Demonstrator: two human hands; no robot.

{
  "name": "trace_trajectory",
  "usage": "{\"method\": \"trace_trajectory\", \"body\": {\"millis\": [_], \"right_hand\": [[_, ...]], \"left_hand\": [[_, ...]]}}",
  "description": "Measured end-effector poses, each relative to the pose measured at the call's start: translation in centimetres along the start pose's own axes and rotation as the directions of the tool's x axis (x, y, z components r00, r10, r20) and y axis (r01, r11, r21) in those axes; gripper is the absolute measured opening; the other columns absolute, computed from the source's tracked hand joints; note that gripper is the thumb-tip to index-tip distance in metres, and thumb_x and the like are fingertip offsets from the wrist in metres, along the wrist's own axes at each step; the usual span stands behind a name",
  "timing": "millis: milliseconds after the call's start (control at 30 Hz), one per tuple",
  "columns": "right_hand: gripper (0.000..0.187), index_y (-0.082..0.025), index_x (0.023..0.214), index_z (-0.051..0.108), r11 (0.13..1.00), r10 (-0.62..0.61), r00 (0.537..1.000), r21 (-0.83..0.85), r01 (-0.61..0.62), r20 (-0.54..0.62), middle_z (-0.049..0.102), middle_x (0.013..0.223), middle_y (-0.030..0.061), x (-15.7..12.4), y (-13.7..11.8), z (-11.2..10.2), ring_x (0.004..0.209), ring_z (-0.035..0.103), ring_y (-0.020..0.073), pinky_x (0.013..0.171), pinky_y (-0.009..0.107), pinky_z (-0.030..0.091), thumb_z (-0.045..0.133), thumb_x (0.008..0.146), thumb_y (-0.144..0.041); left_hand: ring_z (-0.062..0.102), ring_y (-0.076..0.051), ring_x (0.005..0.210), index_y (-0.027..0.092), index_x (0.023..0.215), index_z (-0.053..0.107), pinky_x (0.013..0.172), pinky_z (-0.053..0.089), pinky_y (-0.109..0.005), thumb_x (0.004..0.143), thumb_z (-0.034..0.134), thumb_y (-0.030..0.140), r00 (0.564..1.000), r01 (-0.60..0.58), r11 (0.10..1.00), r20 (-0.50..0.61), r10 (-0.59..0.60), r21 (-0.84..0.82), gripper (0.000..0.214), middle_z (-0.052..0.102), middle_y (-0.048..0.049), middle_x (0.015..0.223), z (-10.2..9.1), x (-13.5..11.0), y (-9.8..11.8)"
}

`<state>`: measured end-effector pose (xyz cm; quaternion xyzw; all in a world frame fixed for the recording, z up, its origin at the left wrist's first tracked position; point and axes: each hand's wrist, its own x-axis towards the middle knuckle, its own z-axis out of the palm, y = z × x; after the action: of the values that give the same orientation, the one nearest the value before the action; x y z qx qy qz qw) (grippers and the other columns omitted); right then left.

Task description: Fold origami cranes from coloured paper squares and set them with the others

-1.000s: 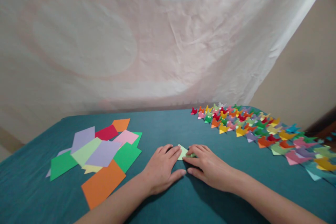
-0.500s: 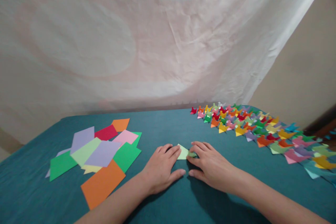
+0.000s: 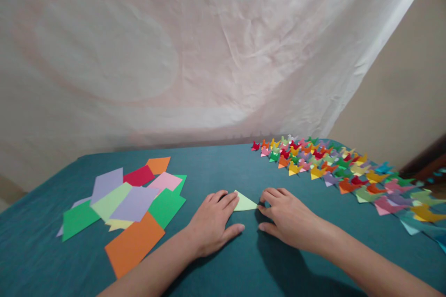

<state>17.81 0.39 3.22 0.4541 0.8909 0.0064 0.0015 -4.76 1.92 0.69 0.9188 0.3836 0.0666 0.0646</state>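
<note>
A small light green folded paper [image 3: 245, 202] lies on the table in front of me, its visible part a flat triangle with a point to the right. My left hand [image 3: 215, 222] rests over its left end, fingers stretched out and pressing it down, thumb apart on the cloth. That end is hidden under the fingers. My right hand [image 3: 284, 216] is at the paper's right tip, fingers curled, with the fingertips touching the point and the thumb lower on the cloth.
Loose coloured paper sheets [image 3: 134, 204] overlap on the left, beside my left forearm. Rows of small folded paper birds [image 3: 317, 172] stand along the right side. A teal cloth [image 3: 209, 162] covers the table, and a pale sheet [image 3: 209, 55] hangs behind it.
My right hand has moved slightly right, and the curled right part of the paper now lies flat as a longer point. My left hand has stayed on its left end.
</note>
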Motion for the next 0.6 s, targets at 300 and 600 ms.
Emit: {"method": "trace_trajectory", "body": {"millis": [300,600], "right_hand": [[0.022,-0.015,0.088,0.071,0.996,0.079,0.996,0.040,-0.078,-0.028,0.064,0.099,0.0105,0.4,0.9,0.0,0.097,0.055,0.0252,0.087,0.040,0.039,0.054,0.084,-0.028],[0.039,-0.020,0.116,0.059,0.988,-0.073,0.976,0.120,0.099,-0.205,0.058,0.122,0.0054,1.4,-0.2,3.5,0.124,0.037,0.0244,0.098,0.039,0.034,0.043,0.085,-0.005]], "left_hand": [[0.036,-0.028,0.124,0.021,0.136,0.036,0.102,0.029,-0.043,0.089,0.037,0.054,1.000,-0.002,1.000,-0.022,0.001,-0.012,0.058,0.040,-0.0061,0.141,-0.1,-0.1,0.0],[0.038,-0.027,0.123,0.020,0.135,0.038,0.102,0.029,-0.043,0.089,0.036,0.054,0.999,-0.011,1.000,-0.041,0.011,0.006,0.057,0.042,-0.0067,0.139,0.0,-0.1,0.0]]}}
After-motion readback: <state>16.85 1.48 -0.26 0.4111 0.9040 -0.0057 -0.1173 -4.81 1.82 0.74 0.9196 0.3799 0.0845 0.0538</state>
